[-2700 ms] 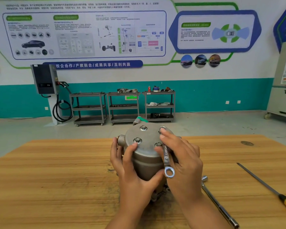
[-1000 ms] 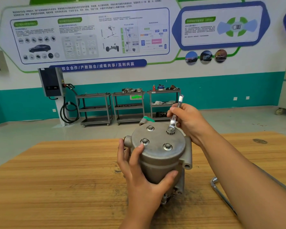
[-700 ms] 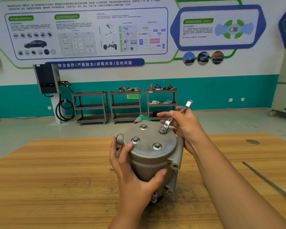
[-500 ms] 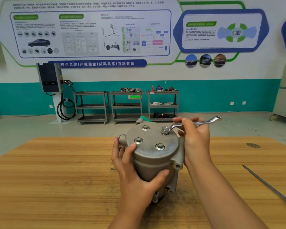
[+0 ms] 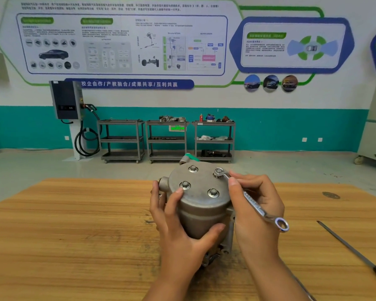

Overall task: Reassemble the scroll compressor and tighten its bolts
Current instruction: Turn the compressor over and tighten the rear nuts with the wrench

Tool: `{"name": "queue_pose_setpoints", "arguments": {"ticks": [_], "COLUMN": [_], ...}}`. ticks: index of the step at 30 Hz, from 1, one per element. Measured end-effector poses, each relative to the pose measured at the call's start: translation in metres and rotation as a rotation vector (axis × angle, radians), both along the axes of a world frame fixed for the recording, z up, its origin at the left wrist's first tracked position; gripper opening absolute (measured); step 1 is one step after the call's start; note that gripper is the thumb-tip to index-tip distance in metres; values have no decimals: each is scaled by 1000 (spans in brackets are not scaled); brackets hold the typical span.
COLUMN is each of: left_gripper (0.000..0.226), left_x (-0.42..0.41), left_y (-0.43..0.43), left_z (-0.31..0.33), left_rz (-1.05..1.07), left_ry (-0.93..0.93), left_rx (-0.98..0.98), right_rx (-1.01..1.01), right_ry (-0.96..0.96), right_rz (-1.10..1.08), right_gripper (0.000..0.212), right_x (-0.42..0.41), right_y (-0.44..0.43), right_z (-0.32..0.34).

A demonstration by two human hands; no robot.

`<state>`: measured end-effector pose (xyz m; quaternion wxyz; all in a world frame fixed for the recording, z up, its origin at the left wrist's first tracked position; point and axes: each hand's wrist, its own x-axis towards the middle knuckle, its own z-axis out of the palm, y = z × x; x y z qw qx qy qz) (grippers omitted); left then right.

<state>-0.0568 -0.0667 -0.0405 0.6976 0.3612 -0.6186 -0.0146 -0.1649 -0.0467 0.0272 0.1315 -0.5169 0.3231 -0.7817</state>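
Note:
The grey metal scroll compressor (image 5: pixel 201 205) stands upright on the wooden table (image 5: pixel 74 231), its round end cover up with several bolts in it. My left hand (image 5: pixel 178 231) grips the housing from the near left side, thumb under the cover's front edge. My right hand (image 5: pixel 256 211) holds a silver ring wrench (image 5: pixel 252 203). One ring end of the wrench sits on the far right bolt (image 5: pixel 218 171). The wrench handle points toward me and to the right, and its free ring end sticks out past my palm.
A long screwdriver (image 5: pixel 354 253) with a yellow handle lies on the table at the right. Behind the table the floor runs back to three metal shelf carts (image 5: pixel 167 140) and a wall charger (image 5: pixel 66 103) by the teal wall.
My right hand has swung the wrench clockwise on the far right bolt, from pointing away from me, round to the right, to pointing toward me. My left hand has kept its grip.

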Motion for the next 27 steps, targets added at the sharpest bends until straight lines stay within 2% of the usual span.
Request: {"name": "queue_pose_setpoints", "arguments": {"ticks": [4,8,14,19,21,23,25,27], "left_gripper": [84,87,87,88,88,88,87,84], "left_x": [-2,-4,-2,-2,-1,0,1,1], "left_y": [1,1,-2,-1,0,0,0,-1], "left_z": [0,1,-3,-2,-1,-1,0,0], "left_rz": [7,8,20,26,20,19,14,5], "left_ry": [16,50,67,59,48,39,27,15], "left_rx": [-6,-15,-33,-22,-10,-2,-5,-14], "right_rx": [-79,-212,-378,-528,-562,-500,-355,-203], "right_ry": [261,485,686,747,718,596,357,99], "right_rz": [-205,-359,-414,-389,-300,-133,60,246], "right_gripper": [10,11,5,14,9,7,2,8], "right_x": [5,13,9,-1,-1,4,8,7], "right_y": [8,10,2,-2,1,8,14,14], "right_z": [2,2,2,15,19,25,37,49]}}
